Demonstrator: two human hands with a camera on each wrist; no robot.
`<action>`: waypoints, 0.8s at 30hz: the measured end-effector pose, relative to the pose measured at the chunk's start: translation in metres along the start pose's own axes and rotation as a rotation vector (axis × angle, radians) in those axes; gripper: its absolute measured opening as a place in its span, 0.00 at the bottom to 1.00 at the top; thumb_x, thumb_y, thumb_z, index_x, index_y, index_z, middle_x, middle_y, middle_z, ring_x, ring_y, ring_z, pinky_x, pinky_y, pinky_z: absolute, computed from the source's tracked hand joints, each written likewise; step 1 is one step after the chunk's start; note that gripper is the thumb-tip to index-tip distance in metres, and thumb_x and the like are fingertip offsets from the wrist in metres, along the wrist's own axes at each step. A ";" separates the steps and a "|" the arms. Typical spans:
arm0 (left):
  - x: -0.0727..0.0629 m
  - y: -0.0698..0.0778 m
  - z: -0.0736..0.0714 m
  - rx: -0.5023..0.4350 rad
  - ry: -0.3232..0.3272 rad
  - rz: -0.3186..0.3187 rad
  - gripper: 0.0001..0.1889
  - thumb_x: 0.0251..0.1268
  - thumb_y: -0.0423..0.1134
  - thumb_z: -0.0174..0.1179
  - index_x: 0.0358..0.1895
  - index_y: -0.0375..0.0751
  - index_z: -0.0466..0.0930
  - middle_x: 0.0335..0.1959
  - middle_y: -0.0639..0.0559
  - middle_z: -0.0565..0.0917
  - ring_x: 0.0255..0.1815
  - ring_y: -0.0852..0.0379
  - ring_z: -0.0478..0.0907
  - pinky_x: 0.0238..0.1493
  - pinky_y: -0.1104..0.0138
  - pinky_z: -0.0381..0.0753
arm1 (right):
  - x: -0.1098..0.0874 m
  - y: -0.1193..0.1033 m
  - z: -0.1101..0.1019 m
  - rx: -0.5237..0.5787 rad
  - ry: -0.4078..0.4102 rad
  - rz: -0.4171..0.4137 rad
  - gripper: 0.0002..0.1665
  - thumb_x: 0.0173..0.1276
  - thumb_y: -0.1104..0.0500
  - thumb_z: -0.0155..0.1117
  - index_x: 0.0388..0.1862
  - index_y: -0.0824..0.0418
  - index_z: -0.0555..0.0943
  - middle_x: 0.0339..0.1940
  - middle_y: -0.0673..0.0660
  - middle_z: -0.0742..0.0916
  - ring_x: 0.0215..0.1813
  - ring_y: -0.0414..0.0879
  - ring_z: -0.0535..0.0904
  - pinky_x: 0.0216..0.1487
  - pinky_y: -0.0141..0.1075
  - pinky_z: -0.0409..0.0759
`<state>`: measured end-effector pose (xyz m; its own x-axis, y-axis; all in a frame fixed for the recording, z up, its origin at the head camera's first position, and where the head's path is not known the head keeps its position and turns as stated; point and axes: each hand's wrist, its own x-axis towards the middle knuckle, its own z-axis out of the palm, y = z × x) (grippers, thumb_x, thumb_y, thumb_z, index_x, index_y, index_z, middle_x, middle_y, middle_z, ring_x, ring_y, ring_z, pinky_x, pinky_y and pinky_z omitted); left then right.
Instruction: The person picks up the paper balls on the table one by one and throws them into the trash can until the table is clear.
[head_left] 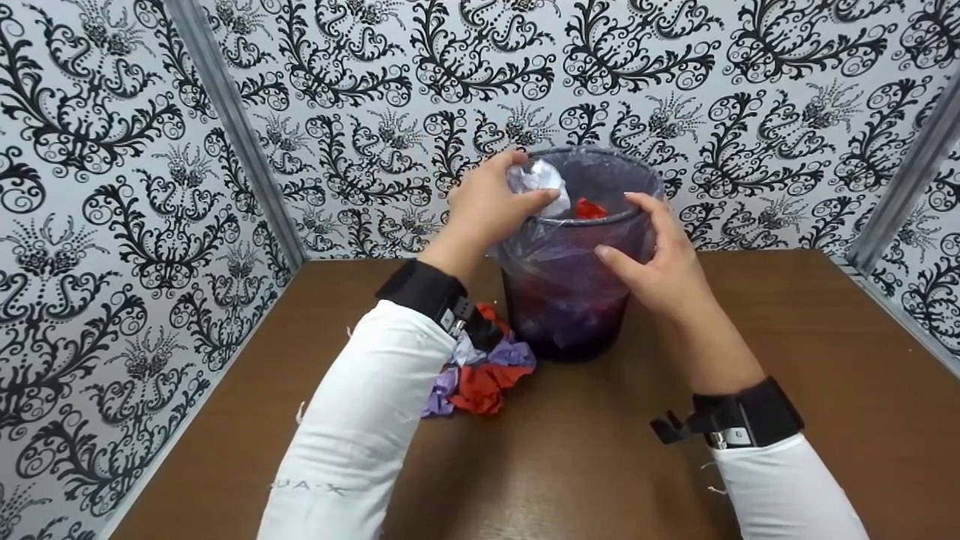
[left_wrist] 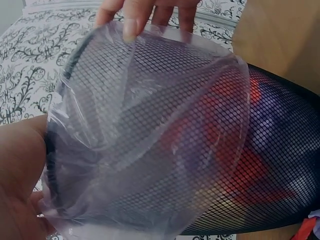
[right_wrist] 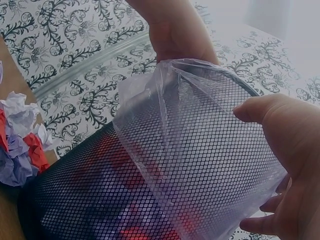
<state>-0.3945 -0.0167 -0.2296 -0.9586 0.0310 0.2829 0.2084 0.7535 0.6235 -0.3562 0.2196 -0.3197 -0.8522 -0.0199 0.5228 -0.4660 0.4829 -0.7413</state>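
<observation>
A dark mesh wastebasket with a clear plastic liner folded over its rim stands upright on the table. My left hand is at the left side of the rim, holding a crumpled white paper ball between thumb and fingers at the mouth. On the right side, my right hand grips the rim, its thumb against the outside and fingertips over the edge. Inside the basket shows red paper, and more red and purple paper shows through the mesh.
Crumpled red paper, purple paper and white paper lie in a pile at the basket's left foot, partly behind my left wrist. The brown table meets patterned walls at the back and sides.
</observation>
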 end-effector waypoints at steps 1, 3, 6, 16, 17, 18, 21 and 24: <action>0.000 -0.001 0.000 0.007 0.000 0.002 0.40 0.52 0.71 0.70 0.71 0.72 0.69 0.63 0.62 0.82 0.64 0.50 0.72 0.72 0.49 0.64 | 0.000 0.000 0.000 -0.001 0.004 -0.005 0.46 0.62 0.47 0.78 0.76 0.45 0.67 0.77 0.54 0.70 0.75 0.56 0.68 0.77 0.62 0.65; 0.001 -0.003 0.000 0.006 -0.003 0.003 0.41 0.53 0.72 0.68 0.73 0.74 0.67 0.66 0.62 0.81 0.67 0.50 0.72 0.73 0.49 0.65 | 0.000 0.001 0.000 -0.007 0.011 -0.014 0.45 0.62 0.48 0.78 0.75 0.45 0.67 0.76 0.54 0.71 0.75 0.55 0.68 0.77 0.60 0.64; 0.001 -0.007 -0.004 -0.007 -0.009 0.021 0.43 0.54 0.74 0.66 0.75 0.76 0.63 0.72 0.62 0.76 0.71 0.51 0.72 0.75 0.48 0.67 | 0.000 0.001 0.001 -0.011 0.018 -0.022 0.45 0.62 0.48 0.78 0.75 0.46 0.68 0.77 0.54 0.71 0.76 0.55 0.67 0.77 0.59 0.63; -0.014 -0.042 -0.027 -0.155 -0.017 0.187 0.42 0.60 0.62 0.70 0.77 0.70 0.61 0.80 0.59 0.66 0.79 0.55 0.64 0.79 0.49 0.67 | 0.000 0.000 0.001 -0.010 0.015 0.005 0.46 0.61 0.48 0.78 0.76 0.45 0.67 0.79 0.55 0.69 0.77 0.57 0.66 0.78 0.63 0.62; -0.017 -0.048 -0.030 -0.166 -0.008 0.195 0.42 0.60 0.62 0.70 0.77 0.70 0.61 0.80 0.59 0.65 0.79 0.56 0.63 0.79 0.49 0.66 | 0.000 0.000 0.001 -0.013 0.013 0.009 0.46 0.61 0.48 0.78 0.76 0.44 0.67 0.79 0.55 0.69 0.77 0.57 0.66 0.78 0.63 0.62; -0.020 -0.054 -0.032 -0.168 0.002 0.203 0.42 0.60 0.62 0.70 0.77 0.69 0.61 0.80 0.60 0.64 0.80 0.57 0.62 0.80 0.50 0.65 | 0.000 0.000 0.001 -0.015 0.012 0.012 0.46 0.61 0.47 0.78 0.76 0.44 0.67 0.78 0.55 0.69 0.77 0.57 0.66 0.78 0.63 0.62; -0.030 -0.073 -0.037 -0.180 0.017 0.205 0.41 0.60 0.63 0.69 0.77 0.70 0.62 0.81 0.61 0.63 0.80 0.58 0.61 0.81 0.51 0.63 | -0.001 -0.001 0.001 -0.014 0.007 0.015 0.46 0.61 0.47 0.78 0.76 0.43 0.67 0.76 0.55 0.71 0.76 0.58 0.67 0.77 0.63 0.63; -0.041 -0.093 -0.039 -0.180 0.024 0.207 0.41 0.61 0.64 0.68 0.76 0.66 0.63 0.80 0.59 0.66 0.78 0.55 0.65 0.78 0.51 0.68 | -0.001 0.000 0.000 -0.007 0.006 0.013 0.46 0.61 0.47 0.78 0.76 0.43 0.67 0.76 0.55 0.71 0.76 0.58 0.67 0.77 0.64 0.63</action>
<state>-0.3668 -0.1142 -0.2708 -0.8874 0.1550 0.4341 0.4328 0.6039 0.6693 -0.3551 0.2192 -0.3201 -0.8570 -0.0083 0.5153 -0.4528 0.4895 -0.7452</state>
